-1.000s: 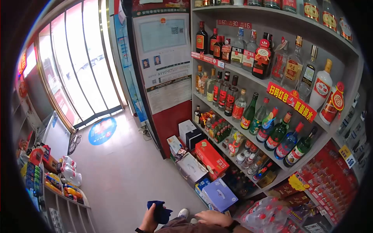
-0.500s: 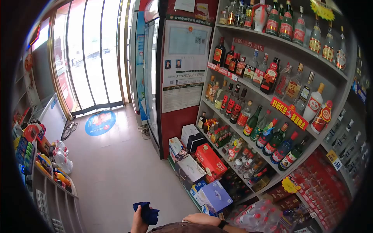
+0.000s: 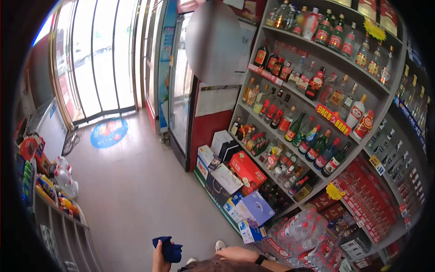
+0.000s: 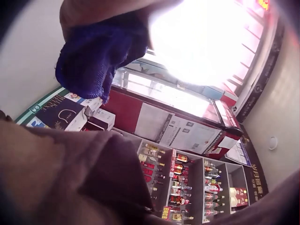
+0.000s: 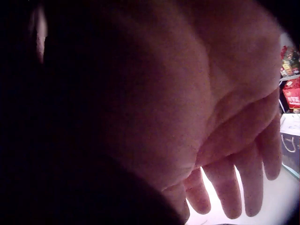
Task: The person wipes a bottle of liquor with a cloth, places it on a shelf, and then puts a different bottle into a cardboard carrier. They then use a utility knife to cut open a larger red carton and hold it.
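Observation:
Low in the head view, my left hand grips a bunched dark blue cloth, its thumb on the near side. In the left wrist view the cloth hangs beneath the fingers, and its weave looks like towelling. My right hand holds nothing and lies across the front of my body, with a dark band at the wrist. The right wrist view shows the palm in shadow, its fingers loosely extended and slightly apart.
Shelves of bottles rise on the right, with gift boxes and plastic-wrapped bottles on the floor below. A glass-fronted fridge stands near the bright glass door. A low shelf unit runs along the left.
The head view has shifted, showing more of the shelving on the right. My left hand keeps hold of the blue cloth, now slightly further left in view. The right hand stays by my body.

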Motion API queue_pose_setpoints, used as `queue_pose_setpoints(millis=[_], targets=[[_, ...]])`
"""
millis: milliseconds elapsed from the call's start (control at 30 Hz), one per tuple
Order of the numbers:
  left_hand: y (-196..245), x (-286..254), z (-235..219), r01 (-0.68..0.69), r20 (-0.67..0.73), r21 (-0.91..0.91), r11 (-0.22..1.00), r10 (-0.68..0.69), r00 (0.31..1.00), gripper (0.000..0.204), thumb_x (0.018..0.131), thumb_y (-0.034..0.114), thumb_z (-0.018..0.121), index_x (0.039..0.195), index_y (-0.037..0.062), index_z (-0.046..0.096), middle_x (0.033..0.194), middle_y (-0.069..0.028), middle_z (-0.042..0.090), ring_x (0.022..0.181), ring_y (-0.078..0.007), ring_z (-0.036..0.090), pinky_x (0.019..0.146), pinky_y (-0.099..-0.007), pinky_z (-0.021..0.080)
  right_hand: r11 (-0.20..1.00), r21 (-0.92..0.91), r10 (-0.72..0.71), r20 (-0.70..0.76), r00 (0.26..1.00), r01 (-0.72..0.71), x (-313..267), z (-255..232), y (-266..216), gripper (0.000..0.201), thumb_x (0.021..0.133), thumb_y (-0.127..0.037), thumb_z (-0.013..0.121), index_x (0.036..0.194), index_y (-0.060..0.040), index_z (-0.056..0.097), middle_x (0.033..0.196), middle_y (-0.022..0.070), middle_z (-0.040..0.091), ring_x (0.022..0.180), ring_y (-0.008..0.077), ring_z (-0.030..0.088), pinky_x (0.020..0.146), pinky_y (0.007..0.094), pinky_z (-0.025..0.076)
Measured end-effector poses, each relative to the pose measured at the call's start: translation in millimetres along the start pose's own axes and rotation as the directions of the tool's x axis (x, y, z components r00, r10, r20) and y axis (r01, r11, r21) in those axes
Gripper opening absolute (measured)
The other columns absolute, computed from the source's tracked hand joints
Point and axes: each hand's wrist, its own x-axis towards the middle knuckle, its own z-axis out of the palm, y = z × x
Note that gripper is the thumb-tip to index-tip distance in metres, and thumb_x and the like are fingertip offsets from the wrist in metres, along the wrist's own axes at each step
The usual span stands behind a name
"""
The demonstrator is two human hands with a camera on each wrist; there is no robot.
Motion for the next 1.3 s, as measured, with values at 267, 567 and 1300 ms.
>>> queue_pose_setpoints(millis=[267,567,1300], targets=[[9.4,-41.1,-26.6,-0.032,-0.141,-0.061,0.998,0.023,0.990,0.038,0.100,0.036,0.055,0.121,0.0044,0.056,0.102,-0.0142,0.067,0.091,-0.0294,0.069,0.078,-0.0451,0.059,0.978,-0.204,-0.074,-0.099,0.992,0.053,10.5,69.2,5.0,0.028,0.094,-0.025,0.057,0.115,-0.0064,0.057,0.107,0.0199,0.066,0.100,0.0397,0.063,0.081,0.0494,0.051],[-12.0,-135.4,-34.8,-0.273,-0.204,-0.282,0.920,0.220,0.954,0.040,0.102,0.037,0.052,0.125,0.0046,0.057,0.111,-0.0129,0.068,0.101,-0.0282,0.068,0.087,-0.0427,0.057,0.922,-0.335,-0.172,0.095,0.980,0.194,5.8,88.5,-13.5,0.038,0.094,-0.027,0.058,0.126,-0.0059,0.057,0.116,0.0184,0.064,0.109,0.0368,0.060,0.092,0.0449,0.049],[-267.5,-505.7,-64.2,-0.709,-0.562,-0.243,0.662,0.500,0.659,0.062,0.103,0.053,0.041,0.145,0.0067,0.042,0.136,-0.0086,0.054,0.126,-0.0198,0.051,0.105,-0.0374,0.041,0.731,0.168,-0.584,0.654,0.480,0.662,-51.2,348.5,-226.1,0.113,0.076,-0.015,0.083,0.158,-0.0116,0.006,0.155,0.0180,0.030,0.129,0.0262,0.051,0.092,0.0405,0.051]])
